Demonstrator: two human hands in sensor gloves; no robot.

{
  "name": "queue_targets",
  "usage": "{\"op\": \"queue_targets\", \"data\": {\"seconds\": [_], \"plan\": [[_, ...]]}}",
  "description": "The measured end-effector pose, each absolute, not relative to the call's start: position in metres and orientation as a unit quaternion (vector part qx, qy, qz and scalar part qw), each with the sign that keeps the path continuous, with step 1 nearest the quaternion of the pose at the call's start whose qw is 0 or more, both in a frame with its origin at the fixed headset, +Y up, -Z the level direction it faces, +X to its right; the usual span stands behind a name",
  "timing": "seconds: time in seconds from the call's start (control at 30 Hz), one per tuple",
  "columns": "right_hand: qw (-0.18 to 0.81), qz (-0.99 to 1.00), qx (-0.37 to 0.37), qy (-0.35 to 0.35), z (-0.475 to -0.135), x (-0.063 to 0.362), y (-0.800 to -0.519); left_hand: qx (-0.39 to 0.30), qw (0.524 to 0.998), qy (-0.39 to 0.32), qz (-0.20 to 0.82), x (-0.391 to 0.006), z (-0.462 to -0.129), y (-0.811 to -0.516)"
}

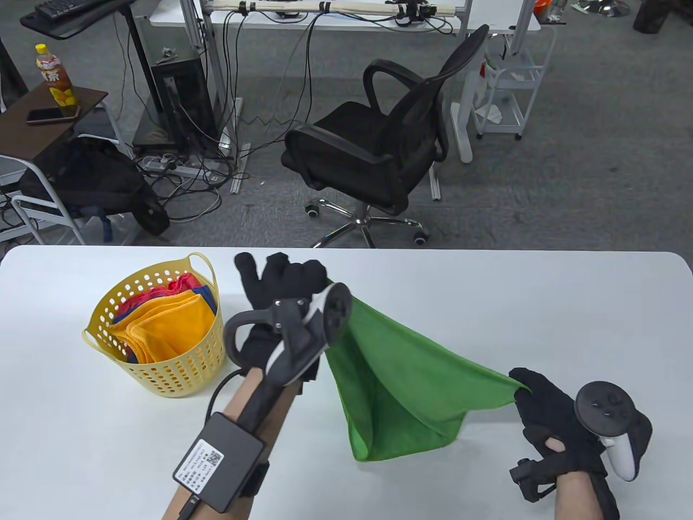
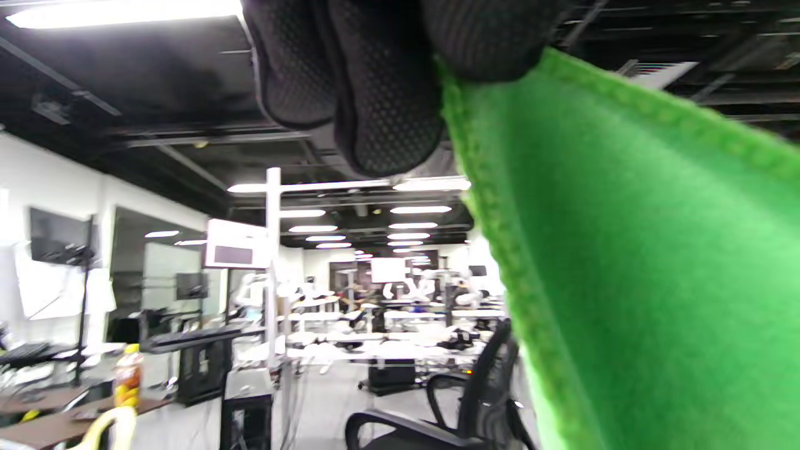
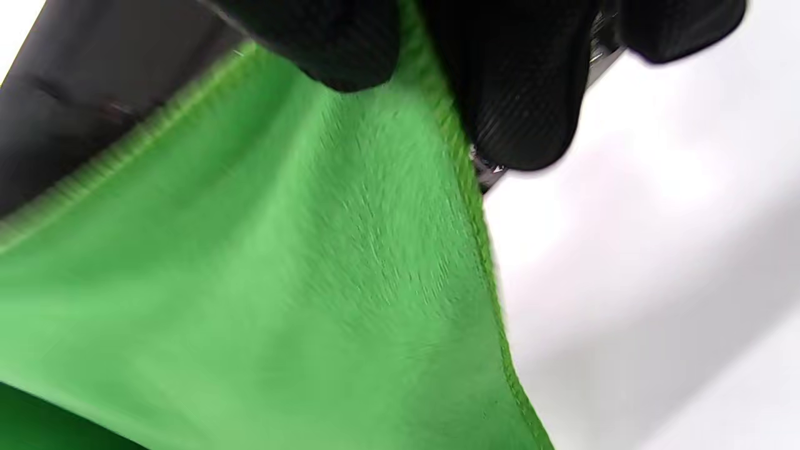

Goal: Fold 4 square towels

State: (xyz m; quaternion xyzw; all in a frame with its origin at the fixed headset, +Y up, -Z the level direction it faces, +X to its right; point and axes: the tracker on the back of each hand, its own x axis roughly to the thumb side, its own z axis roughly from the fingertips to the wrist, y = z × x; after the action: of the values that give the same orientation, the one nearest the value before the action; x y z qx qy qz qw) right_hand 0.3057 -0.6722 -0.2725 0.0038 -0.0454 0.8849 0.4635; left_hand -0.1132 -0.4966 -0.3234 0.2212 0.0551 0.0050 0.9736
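A green square towel (image 1: 400, 379) hangs in the air above the white table (image 1: 487, 292), stretched between both hands. My left hand (image 1: 303, 276) pinches its far left corner, with the other fingers spread. My right hand (image 1: 528, 390) pinches its near right corner. The rest sags down toward the table. The left wrist view shows the fingertips (image 2: 381, 112) on the towel's hem (image 2: 625, 262). The right wrist view shows the fingers (image 3: 512, 94) gripping the green cloth (image 3: 281, 281).
A yellow perforated basket (image 1: 162, 374) stands on the table's left, holding yellow, red and blue towels (image 1: 168, 325). A black office chair (image 1: 373, 146) stands beyond the far table edge.
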Motion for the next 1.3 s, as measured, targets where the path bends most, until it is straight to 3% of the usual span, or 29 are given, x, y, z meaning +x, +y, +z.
{"op": "queue_targets", "data": {"seconds": [0.13, 0.3, 0.43, 0.53, 0.63, 0.83, 0.93, 1.03, 1.17, 1.23, 1.3], "plan": [[0.473, 0.869, 0.104, -0.1, -0.257, 0.309, -0.645, 0.19, 0.975, 0.066, 0.09, -0.155, -0.322, -0.495], [0.539, 0.809, 0.178, -0.152, -0.229, 0.311, -0.611, 0.196, 0.973, 0.043, 0.114, -0.185, -0.309, -0.487], [0.566, 0.762, 0.228, -0.216, -0.19, 0.308, -0.57, 0.201, 0.954, -0.034, 0.221, -0.212, -0.273, -0.477], [0.564, 0.759, 0.202, -0.255, -0.176, 0.304, -0.545, 0.174, 0.948, -0.06, 0.258, -0.226, -0.265, -0.476], [0.523, 0.804, 0.134, -0.25, -0.19, 0.297, -0.533, 0.152, 0.96, -0.04, 0.232, -0.229, -0.28, -0.484], [0.472, 0.863, -0.001, -0.179, -0.287, 0.269, -0.555, 0.1, 0.989, 0.071, 0.082, -0.224, -0.351, -0.524], [0.422, 0.888, -0.04, -0.179, -0.319, 0.257, -0.559, 0.131, 0.983, 0.108, 0.064, -0.223, -0.369, -0.522], [0.43, 0.864, -0.033, -0.261, -0.32, 0.254, -0.535, 0.227, 0.965, 0.115, 0.067, -0.226, -0.363, -0.488], [0.424, 0.839, -0.01, -0.341, -0.296, 0.257, -0.511, 0.323, 0.936, 0.072, 0.118, -0.232, -0.329, -0.451], [0.42, 0.84, -0.002, -0.345, -0.286, 0.263, -0.517, 0.339, 0.932, 0.036, 0.127, -0.232, -0.308, -0.451], [0.407, 0.864, 0.009, -0.296, -0.278, 0.274, -0.54, 0.31, 0.944, 0.001, 0.116, -0.231, -0.285, -0.473]]}}
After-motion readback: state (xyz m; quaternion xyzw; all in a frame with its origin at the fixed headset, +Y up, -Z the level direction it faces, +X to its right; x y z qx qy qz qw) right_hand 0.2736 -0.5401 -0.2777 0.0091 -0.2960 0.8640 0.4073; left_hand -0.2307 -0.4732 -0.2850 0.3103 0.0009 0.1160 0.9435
